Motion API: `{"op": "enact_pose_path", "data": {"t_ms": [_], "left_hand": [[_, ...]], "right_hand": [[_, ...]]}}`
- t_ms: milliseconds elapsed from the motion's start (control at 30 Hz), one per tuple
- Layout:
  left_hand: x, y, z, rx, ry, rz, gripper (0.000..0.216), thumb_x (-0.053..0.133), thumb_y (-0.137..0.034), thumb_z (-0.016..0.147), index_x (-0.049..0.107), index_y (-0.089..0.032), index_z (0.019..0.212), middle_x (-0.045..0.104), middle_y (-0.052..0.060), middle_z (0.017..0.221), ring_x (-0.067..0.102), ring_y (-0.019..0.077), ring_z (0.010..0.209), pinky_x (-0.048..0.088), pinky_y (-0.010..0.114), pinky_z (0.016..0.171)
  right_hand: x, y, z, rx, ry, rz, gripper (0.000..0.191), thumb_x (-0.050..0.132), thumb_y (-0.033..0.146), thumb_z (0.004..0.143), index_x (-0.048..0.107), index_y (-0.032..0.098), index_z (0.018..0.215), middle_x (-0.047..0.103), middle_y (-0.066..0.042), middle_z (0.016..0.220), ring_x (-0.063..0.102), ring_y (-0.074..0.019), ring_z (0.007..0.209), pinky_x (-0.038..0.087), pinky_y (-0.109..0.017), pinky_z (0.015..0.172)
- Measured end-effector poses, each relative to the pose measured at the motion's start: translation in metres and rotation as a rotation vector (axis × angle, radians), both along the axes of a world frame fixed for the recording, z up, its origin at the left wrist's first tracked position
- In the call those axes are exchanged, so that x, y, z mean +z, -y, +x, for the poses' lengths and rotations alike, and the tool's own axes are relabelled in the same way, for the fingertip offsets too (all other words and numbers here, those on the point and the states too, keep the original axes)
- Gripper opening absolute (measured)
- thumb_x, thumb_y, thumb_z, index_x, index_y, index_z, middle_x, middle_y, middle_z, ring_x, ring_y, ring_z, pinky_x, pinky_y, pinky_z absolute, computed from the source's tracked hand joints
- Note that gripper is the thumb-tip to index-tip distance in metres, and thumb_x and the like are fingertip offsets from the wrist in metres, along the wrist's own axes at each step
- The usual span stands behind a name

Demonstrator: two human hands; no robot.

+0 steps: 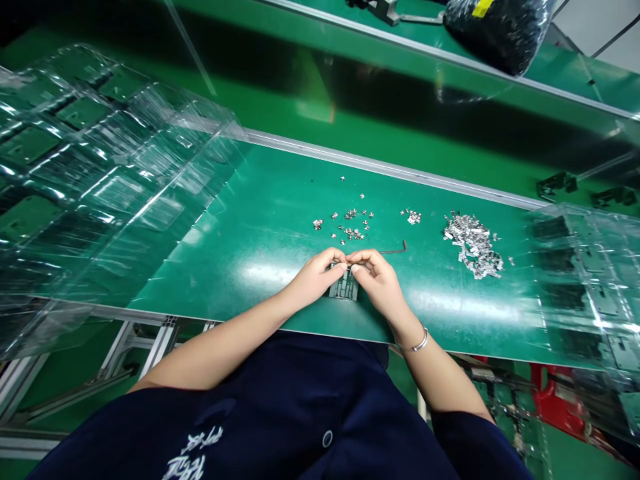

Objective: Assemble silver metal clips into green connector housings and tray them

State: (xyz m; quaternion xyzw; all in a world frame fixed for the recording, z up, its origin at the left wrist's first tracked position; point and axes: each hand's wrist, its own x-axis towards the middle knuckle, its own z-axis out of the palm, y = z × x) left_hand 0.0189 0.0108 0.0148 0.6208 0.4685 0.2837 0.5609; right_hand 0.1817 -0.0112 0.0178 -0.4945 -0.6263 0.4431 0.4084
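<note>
My left hand [316, 275] and my right hand [376, 275] meet fingertip to fingertip over a small dark slotted fixture [344, 289] near the front edge of the green table [240, 227]. Both hands have their fingers curled in a pinch; what they pinch is too small to name. A thin bent metal key [395, 251] lies just behind my right hand. Beyond the hands lie scattered small metal parts [350, 223], a smaller cluster [412, 216] and a larger heap of shiny metal pieces [474, 244] to the right.
Stacks of clear plastic trays stand at the left [95, 173] and at the right [585, 280]. A metal rail [380, 167] borders the table's far side. A black shiny bag [495, 30] lies on the surface behind it.
</note>
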Motion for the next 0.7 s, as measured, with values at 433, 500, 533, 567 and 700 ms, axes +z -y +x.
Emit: {"op": "enact_pose_path", "data": {"t_ms": [433, 500, 533, 567, 700], "left_hand": [[0.007, -0.003, -0.019, 0.138, 0.204, 0.157, 0.029, 0.049, -0.035, 0.088, 0.048, -0.020, 0.113, 0.060, 0.010, 0.113, 0.057, 0.0187, 0.109, 0.043, 0.038, 0.098], [0.011, -0.005, -0.028, 0.192, 0.238, 0.187, 0.031, 0.050, -0.040, 0.089, 0.050, -0.020, 0.112, 0.062, 0.010, 0.109, 0.059, 0.0187, 0.104, 0.045, 0.037, 0.095], [0.013, -0.007, -0.031, 0.200, 0.249, 0.186, 0.031, 0.050, -0.042, 0.089, 0.051, -0.020, 0.111, 0.062, 0.009, 0.106, 0.060, 0.0188, 0.101, 0.047, 0.037, 0.094], [0.014, -0.008, -0.034, 0.203, 0.249, 0.179, 0.032, 0.051, -0.043, 0.088, 0.052, -0.019, 0.110, 0.063, 0.009, 0.104, 0.061, 0.0189, 0.098, 0.048, 0.037, 0.092], [0.016, -0.012, -0.041, 0.210, 0.155, 0.161, 0.036, 0.051, -0.047, 0.087, 0.053, -0.019, 0.110, 0.065, 0.010, 0.101, 0.064, 0.0206, 0.095, 0.050, 0.038, 0.090]], "right_hand": [[-0.002, 0.002, 0.027, -0.021, -0.099, 0.024, 0.033, 0.040, 0.041, 0.094, 0.044, 0.023, 0.121, 0.055, -0.012, 0.124, 0.055, -0.0222, 0.116, 0.044, -0.043, 0.100], [0.001, 0.017, 0.028, 0.057, 0.079, 0.074, 0.052, 0.053, 0.047, 0.087, 0.038, 0.023, 0.131, 0.047, -0.013, 0.134, 0.045, -0.0265, 0.126, 0.034, -0.049, 0.108], [0.003, 0.025, 0.027, 0.110, 0.200, 0.095, 0.062, 0.061, 0.046, 0.082, 0.036, 0.024, 0.134, 0.045, -0.014, 0.136, 0.042, -0.0287, 0.129, 0.028, -0.054, 0.111], [0.004, 0.031, 0.024, 0.149, 0.308, 0.113, 0.069, 0.067, 0.042, 0.078, 0.035, 0.024, 0.136, 0.046, -0.014, 0.136, 0.041, -0.0302, 0.129, 0.022, -0.057, 0.112], [0.001, 0.011, 0.031, 0.068, 0.366, 0.165, 0.067, 0.064, 0.029, 0.077, 0.034, 0.022, 0.137, 0.051, -0.013, 0.129, 0.051, -0.0268, 0.119, 0.032, -0.054, 0.108]]}}
